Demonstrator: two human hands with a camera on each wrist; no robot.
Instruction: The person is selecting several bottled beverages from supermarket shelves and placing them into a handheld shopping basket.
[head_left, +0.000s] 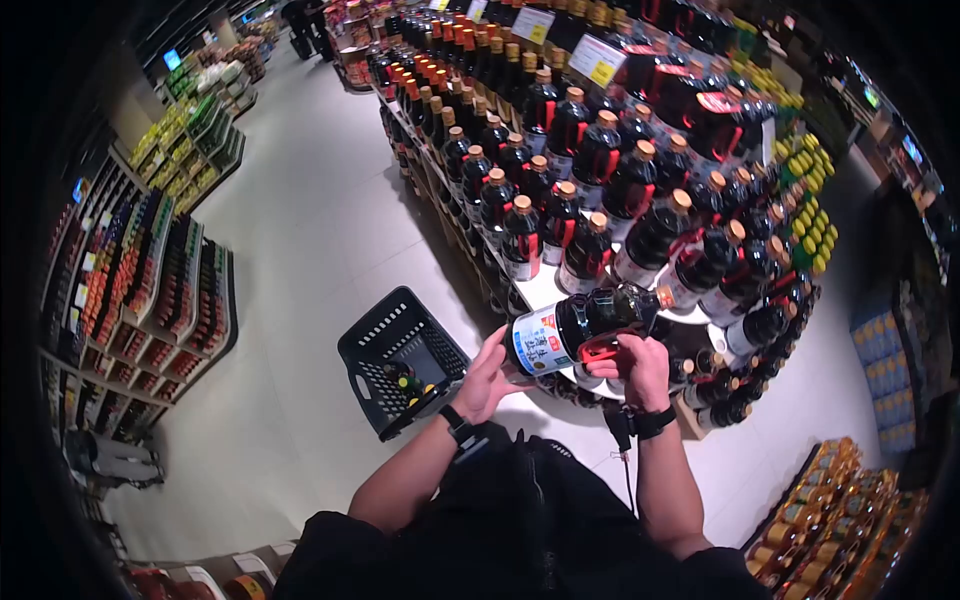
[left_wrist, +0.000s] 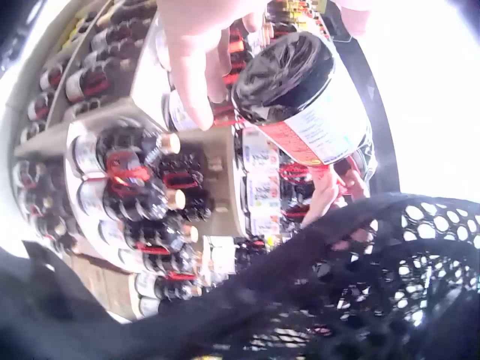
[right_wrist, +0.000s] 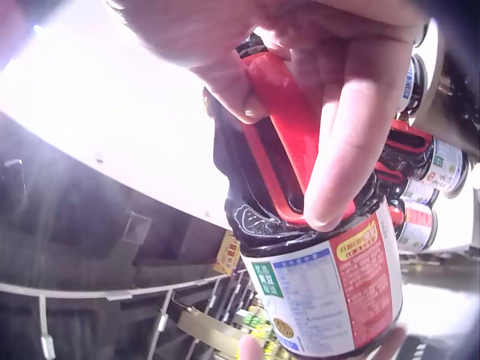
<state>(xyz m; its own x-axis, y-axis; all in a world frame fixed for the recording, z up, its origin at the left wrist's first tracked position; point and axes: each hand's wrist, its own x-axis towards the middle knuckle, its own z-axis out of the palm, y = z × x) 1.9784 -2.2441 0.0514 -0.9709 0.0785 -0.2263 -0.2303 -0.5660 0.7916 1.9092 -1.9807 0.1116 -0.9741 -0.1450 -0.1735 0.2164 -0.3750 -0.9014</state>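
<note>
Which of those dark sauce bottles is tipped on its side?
The bottle held between the left grip and right grip; its cap points right, while the shelved bottles stand upright.

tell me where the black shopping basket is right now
In the head view the black shopping basket is at the person's left, just beside the left hand that steadies the bottle, above the aisle floor.

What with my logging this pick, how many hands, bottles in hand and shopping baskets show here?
hands, the left hand and the right hand: 2
bottle held in both hands: 1
basket: 1
Total: 4
</note>
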